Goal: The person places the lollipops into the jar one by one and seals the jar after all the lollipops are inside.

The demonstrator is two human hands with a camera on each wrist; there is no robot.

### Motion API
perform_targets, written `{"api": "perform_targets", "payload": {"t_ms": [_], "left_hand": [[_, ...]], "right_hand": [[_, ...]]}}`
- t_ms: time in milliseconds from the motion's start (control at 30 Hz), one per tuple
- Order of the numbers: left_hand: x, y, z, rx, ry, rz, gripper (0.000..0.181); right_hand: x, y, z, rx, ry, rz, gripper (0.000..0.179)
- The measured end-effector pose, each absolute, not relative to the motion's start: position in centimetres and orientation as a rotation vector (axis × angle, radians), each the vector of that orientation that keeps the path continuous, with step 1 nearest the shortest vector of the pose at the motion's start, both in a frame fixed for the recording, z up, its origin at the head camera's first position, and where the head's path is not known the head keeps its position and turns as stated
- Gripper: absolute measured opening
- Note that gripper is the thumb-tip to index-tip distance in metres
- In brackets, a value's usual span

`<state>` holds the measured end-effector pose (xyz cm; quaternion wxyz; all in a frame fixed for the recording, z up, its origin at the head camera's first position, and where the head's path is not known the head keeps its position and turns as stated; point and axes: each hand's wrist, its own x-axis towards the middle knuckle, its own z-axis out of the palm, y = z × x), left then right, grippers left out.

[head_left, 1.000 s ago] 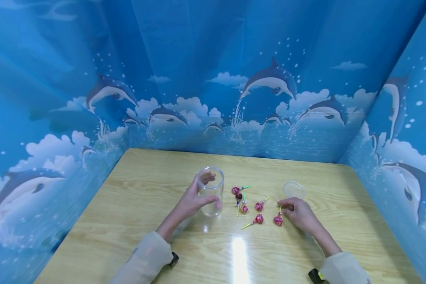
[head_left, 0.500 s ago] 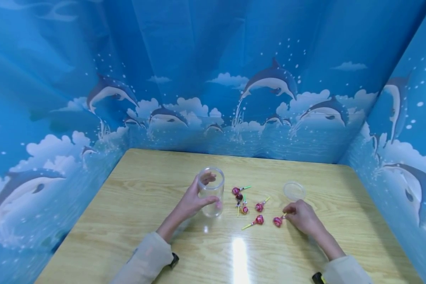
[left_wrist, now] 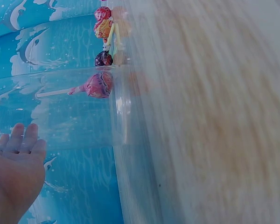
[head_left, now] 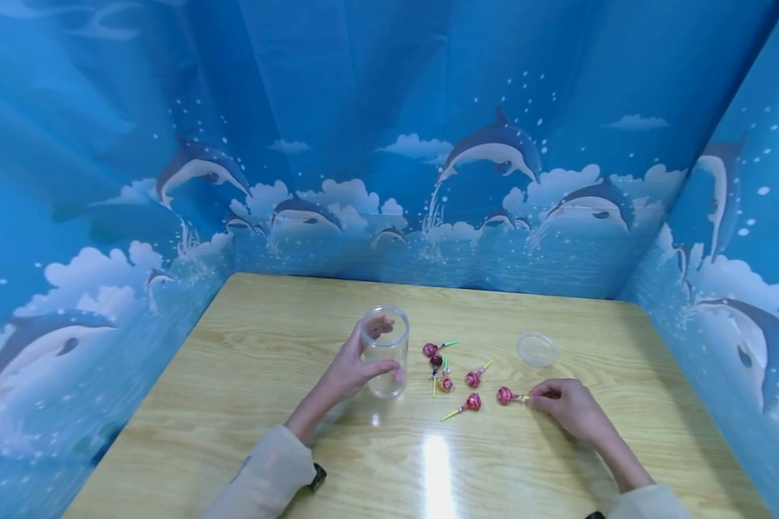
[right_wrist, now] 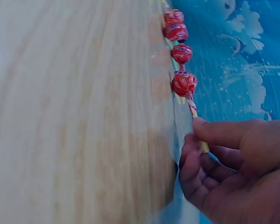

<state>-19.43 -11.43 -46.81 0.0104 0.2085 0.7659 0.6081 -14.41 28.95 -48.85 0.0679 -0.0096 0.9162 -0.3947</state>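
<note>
A clear open-topped plastic jar (head_left: 397,347) stands upright on the table. My left hand (head_left: 357,369) grips it from the left, thumb in front and fingers round the far side. Inside, a pink lollipop (left_wrist: 99,85) leans with its white stick up, in the left wrist view. My right hand (head_left: 571,409) pinches the yellow stick of a red-wrapped lollipop (head_left: 505,395) between thumb and fingers. That lollipop's head points left, close over the table. Between the hands lie several more wrapped lollipops, among them a red lollipop (head_left: 472,401) and a dark lollipop (head_left: 436,360).
A round clear lid (head_left: 537,349) lies flat on the table beyond my right hand. The wooden table (head_left: 285,310) ends at the back against a blue curtain (head_left: 363,252) printed with dolphins, which also rises on both sides.
My right hand has moved a little right and toward me, turning the lollipop so that its stick now points right. My left hand and the jar have stayed put.
</note>
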Motion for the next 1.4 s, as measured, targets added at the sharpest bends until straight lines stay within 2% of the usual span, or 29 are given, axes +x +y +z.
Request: {"api": "perform_targets", "payload": {"t_ms": [200,333,433,600,700,1033,1400], "left_hand": [[-19.5,-11.5,-46.9,0.652,2.392,1.897,0.091],[-19.5,-11.6,-47.0,0.661,2.4,1.895,0.092],[-19.5,-11.6,-47.0,0.668,2.392,1.902,0.091],[-19.5,-11.5,-47.0,0.668,2.387,1.903,0.091],[-19.5,-11.6,-47.0,0.666,2.392,1.897,0.091],[-19.5,-11.6,-46.9,0.659,2.406,1.884,0.092],[-19.5,-11.6,-47.0,0.66,2.394,1.893,0.092]], "right_hand": [[-14.1,29.4,-48.6,0.166,2.487,-1.57,0.023],[-14.0,29.7,-48.0,0.193,2.369,-1.732,0.028],[-13.9,29.8,-47.3,0.213,2.269,-1.863,0.026],[-13.7,29.9,-45.6,0.193,2.049,-2.129,0.011],[-13.7,29.8,-44.6,0.118,1.931,-2.254,0.014],[-14.2,28.1,-41.9,-0.019,1.803,-2.36,0.017],[-15.6,24.3,-39.5,-0.045,1.82,-2.327,0.012]]}}
